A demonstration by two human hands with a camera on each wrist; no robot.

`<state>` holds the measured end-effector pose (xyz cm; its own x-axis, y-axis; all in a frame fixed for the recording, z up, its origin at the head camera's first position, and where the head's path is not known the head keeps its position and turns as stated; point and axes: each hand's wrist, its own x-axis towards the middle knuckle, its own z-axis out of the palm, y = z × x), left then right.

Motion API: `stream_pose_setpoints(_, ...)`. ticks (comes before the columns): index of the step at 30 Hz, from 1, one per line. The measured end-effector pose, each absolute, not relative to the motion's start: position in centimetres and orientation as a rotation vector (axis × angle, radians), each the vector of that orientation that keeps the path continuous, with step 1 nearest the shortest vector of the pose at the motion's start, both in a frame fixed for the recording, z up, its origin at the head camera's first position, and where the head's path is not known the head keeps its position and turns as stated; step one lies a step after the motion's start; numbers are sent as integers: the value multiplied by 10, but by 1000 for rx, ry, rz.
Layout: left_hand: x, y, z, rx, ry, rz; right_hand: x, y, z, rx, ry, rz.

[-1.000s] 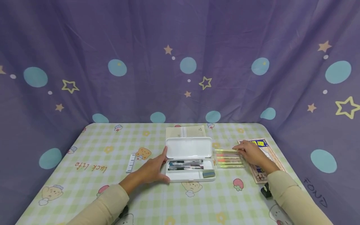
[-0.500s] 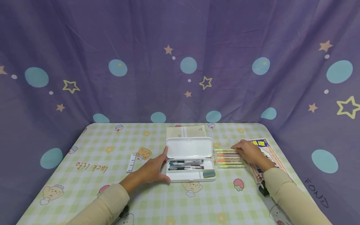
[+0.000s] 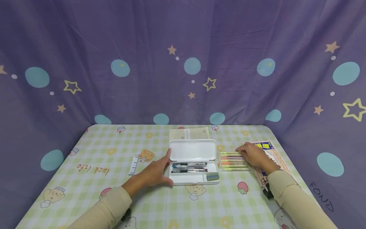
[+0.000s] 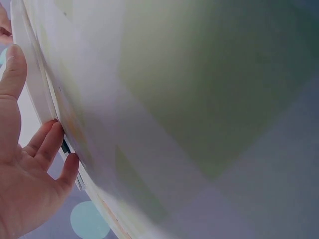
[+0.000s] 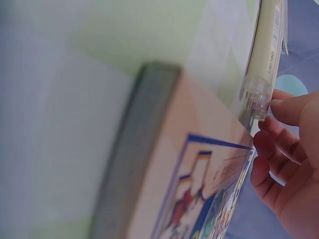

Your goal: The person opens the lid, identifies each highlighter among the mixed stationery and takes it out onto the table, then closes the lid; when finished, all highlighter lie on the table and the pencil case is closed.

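An open white pencil case (image 3: 193,150) lies mid-table, its lid tipped back. Several pens (image 3: 188,165) fill its upper compartment, and a grey-blue eraser (image 3: 212,176) sits in the lower right corner. My left hand (image 3: 155,171) rests along the case's left side, fingers at the lid hinge, thumb at the front corner. Right of the case is a clear pack of pastel highlighters (image 3: 233,161). My right hand (image 3: 253,154) is at the pack's far right corner, thumb and fingertips at the ends of the highlighters. The right wrist view shows a pale yellow highlighter (image 5: 263,55) beside the thumb.
A book with a picture cover (image 3: 261,176) lies under and beside the right forearm. Behind the pencil case is a beige notebook (image 3: 197,133). A small white and blue box (image 3: 133,165) lies to the left. A patterned curtain (image 3: 183,105) hangs behind the table.
My right hand has shifted slightly left over the highlighter pack, and its forearm moved a little inward. The left hand and pencil case stay where they were.
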<state>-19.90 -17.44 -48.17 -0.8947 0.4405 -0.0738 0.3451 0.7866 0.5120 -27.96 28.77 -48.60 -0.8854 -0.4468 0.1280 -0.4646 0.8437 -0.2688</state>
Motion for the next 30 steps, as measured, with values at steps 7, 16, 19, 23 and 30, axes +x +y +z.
stream_pose_setpoints(7, -199, -173, -480, 614, 2784, 744, -279, 288, -485, 726, -2977, 469)
stream_pose_setpoints(16, -197, -175, -480, 634, 2788, 739, -279, 281, -478, 732, -2970, 468)
stream_pose_setpoints(19, -197, -175, -480, 636, 2785, 746, -280, 274, -473, 724, -2967, 464)
stream_pose_setpoints(23, -198, -175, -480, 631, 2782, 754, -282, 261, -466, 748, -2941, 493)
stream_pose_setpoints(30, -197, -174, -479, 610, 2778, 750, -285, 235, -454, 801, -2881, 600)
